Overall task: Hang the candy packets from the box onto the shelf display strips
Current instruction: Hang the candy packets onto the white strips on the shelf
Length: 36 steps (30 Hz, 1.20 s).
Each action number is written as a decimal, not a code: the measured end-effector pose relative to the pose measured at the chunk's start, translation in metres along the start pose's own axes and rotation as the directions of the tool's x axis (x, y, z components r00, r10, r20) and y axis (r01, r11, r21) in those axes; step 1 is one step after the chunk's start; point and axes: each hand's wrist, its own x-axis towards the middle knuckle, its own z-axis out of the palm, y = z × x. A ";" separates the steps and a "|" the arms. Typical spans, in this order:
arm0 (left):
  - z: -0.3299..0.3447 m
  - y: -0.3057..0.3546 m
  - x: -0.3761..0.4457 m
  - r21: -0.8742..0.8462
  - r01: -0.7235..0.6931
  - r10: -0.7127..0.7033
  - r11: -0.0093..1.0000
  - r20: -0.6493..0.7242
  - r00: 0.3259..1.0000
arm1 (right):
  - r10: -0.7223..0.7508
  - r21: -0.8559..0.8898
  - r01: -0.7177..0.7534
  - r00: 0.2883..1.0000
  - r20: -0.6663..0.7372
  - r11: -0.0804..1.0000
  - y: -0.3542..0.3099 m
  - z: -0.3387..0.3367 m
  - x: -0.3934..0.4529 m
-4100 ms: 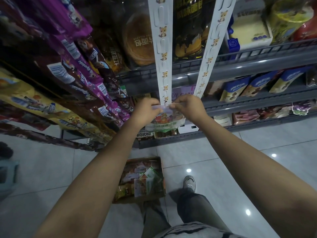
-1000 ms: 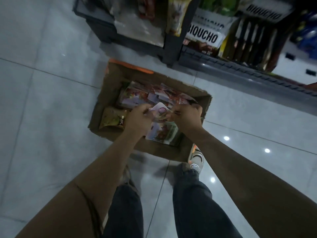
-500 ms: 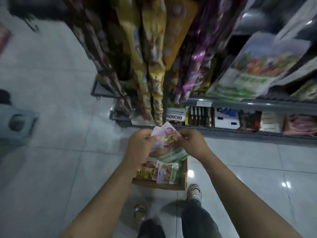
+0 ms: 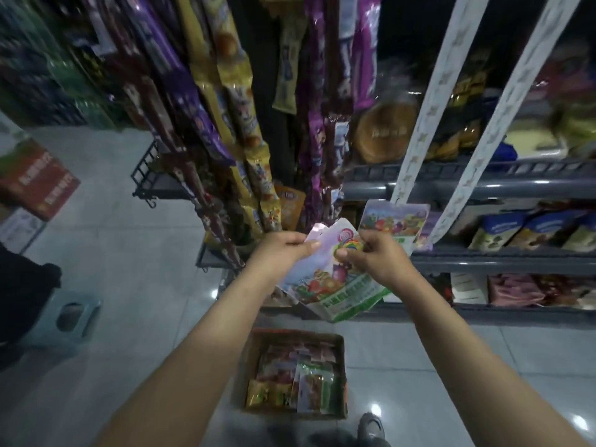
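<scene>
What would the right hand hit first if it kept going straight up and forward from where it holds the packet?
Probably the hung candy packet at the bottom of the left display strip, which sits just above and beyond the right hand. Depth is unclear from one view, so the hand could pass short of it.

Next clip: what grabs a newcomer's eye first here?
Centre frame, the left hand and right hand grip a colourful candy packet at its top. Behind it, one packet hangs at the bottom of a white display strip. On the floor below sits the open cardboard box of packets.
</scene>
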 end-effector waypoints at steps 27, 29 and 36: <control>0.017 0.089 0.018 -0.303 0.035 -0.006 0.952 0.094 0.996 | -0.092 0.039 0.115 0.921 -0.378 0.993 -0.041 -0.094 -0.014; 0.010 0.087 0.026 -0.277 0.032 -0.008 0.960 0.087 0.996 | -0.077 0.049 0.107 0.905 -0.418 0.993 -0.037 -0.097 -0.017; 0.003 0.091 0.045 -0.205 -0.028 0.055 0.978 0.125 0.991 | -0.100 0.041 0.125 0.917 -0.386 0.991 -0.035 -0.112 -0.033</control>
